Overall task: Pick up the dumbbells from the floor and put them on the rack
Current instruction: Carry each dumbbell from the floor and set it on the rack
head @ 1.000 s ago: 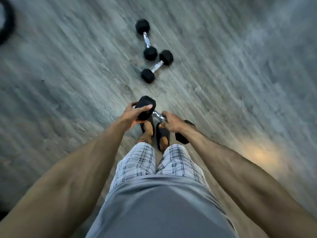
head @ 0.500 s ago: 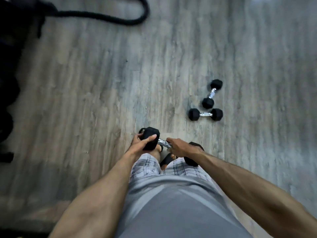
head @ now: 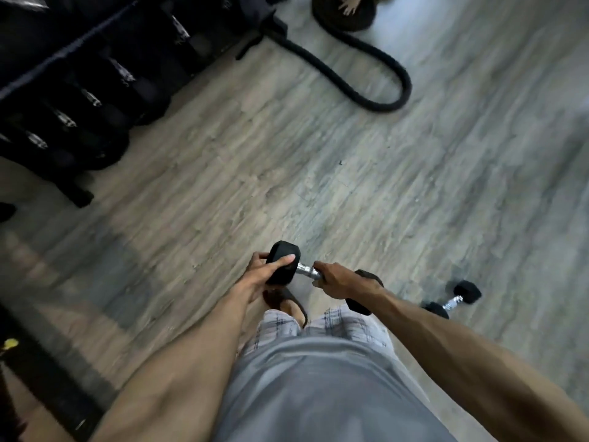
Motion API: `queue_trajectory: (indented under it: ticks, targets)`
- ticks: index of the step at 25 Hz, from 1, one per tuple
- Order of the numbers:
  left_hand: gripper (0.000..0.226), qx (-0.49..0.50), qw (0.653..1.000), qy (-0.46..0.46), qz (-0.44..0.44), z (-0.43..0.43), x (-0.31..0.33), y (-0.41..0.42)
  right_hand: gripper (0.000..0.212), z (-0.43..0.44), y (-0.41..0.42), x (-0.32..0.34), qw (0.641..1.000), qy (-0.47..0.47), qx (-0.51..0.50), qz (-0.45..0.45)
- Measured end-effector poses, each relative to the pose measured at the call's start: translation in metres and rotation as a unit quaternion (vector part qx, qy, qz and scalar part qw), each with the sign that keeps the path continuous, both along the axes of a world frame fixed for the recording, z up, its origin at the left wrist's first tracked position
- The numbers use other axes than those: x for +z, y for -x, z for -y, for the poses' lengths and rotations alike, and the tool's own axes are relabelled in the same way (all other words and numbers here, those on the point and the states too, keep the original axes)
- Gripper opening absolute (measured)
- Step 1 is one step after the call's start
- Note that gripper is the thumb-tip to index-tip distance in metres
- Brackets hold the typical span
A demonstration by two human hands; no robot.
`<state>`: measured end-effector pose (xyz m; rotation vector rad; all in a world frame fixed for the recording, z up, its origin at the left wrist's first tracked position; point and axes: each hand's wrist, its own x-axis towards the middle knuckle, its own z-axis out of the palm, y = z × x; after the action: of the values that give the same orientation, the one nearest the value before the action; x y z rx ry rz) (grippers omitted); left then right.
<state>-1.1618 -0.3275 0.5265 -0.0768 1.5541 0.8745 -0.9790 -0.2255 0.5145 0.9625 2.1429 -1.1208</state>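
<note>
Bare floor (head: 287, 180) lay open across the centre. A dark rack (head: 73, 100) blocked the upper left, a thick rope (head: 376, 90) looped at upper centre, and a small dumbbell (head: 454, 300) lay lower right.

I'm in a gym: a loaded dumbbell rack (head: 89, 97) at ten o'clock, a thick battle rope (head: 379, 106) at twelve.

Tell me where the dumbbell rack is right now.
In the head view, the rack fills the upper left corner, just left of the black rope on the floor, ahead and left of the held dumbbell.
</note>
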Motion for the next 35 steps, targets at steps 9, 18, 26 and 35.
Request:
queue_trajectory:
  ticks: [9,18,26,35]
  targets:
    - [0.069,0.096,0.995,-0.018,-0.008,-0.071,0.011,0.114,0.023,-0.101,0.14,0.012,0.994,-0.028,0.101,-0.023]
    - [0.075,0.144,0.989,0.017,-0.013,-0.182,0.01,0.225,0.026,-0.235,0.266,0.006,0.983,-0.014,0.18,-0.044]
    - [0.068,0.196,0.981,0.013,-0.006,-0.282,0.011,0.33,0.025,-0.348,0.392,0.015,0.972,-0.003,0.232,-0.032]
    - [0.077,0.238,0.971,0.008,0.009,-0.339,-0.017,0.478,0.028,-0.416,0.553,-0.007,0.966,0.009,0.258,0.001]
